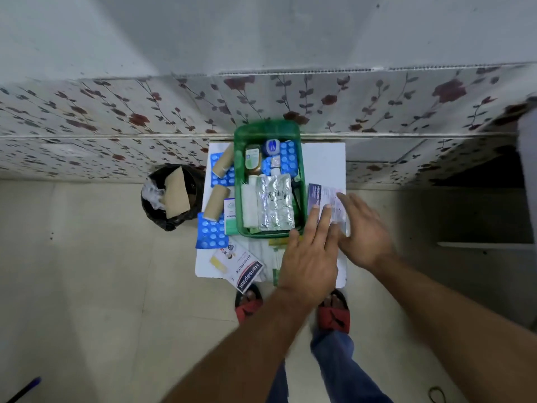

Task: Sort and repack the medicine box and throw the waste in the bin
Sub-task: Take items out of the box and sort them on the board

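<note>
A green plastic medicine box [301,170] stands on a small white table [324,161], filled with bottles, blue pill strips and a silver blister strip [274,206]. To its right lies a purple-and-white medicine carton [322,199]. My left hand [311,257] is spread flat with its fingertips on the carton's near end. My right hand [363,231] reaches over the carton's right side, fingers apart and touching it. Neither hand is closed on the carton. A black-lined bin [171,196] stands on the floor left of the table, holding brown card and crumpled plastic.
Left of the box lie two beige bandage rolls [215,203], blue pill strips [210,235] and a small white-green carton. A Hansaplast packet [247,271] and plaster strips lie at the table's front. My sandalled feet stand below. A floral-patterned wall runs behind.
</note>
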